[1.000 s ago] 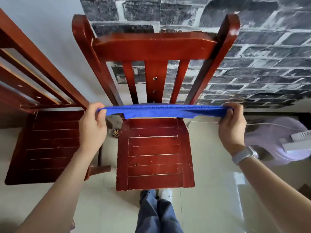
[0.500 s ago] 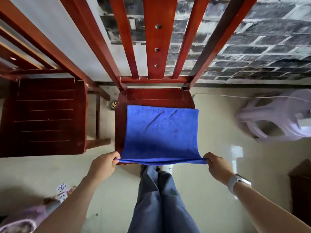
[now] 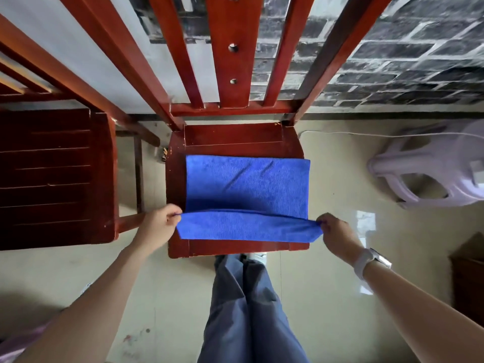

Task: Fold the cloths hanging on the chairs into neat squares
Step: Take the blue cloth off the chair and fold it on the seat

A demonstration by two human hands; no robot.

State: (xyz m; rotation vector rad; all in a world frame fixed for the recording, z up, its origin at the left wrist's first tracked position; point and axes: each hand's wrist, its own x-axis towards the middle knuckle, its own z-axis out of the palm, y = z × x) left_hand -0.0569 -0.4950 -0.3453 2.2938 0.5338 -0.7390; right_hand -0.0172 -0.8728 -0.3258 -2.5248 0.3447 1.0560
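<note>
Blue cloth (image 3: 246, 187) lies on the seat of the middle chair (image 3: 233, 138), far edge flat; near edge lifted and doubled back, where half a second ago it was only stretched past the seat front; so the first fold looks begun; left hand (image 3: 157, 226) pinches the near-left corner, right hand (image 3: 337, 234) the near-right, fingers curled on fabric; second chair (image 3: 55, 176) to the left, no cloth seen on it; pale plastic stool (image 3: 429, 166) at right on the floor.

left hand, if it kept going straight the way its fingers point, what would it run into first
Most likely the blue cloth itself: the left hand pinches its near left corner with fingers pointing right across the chair seat. Height above the seat is unclear.
</note>
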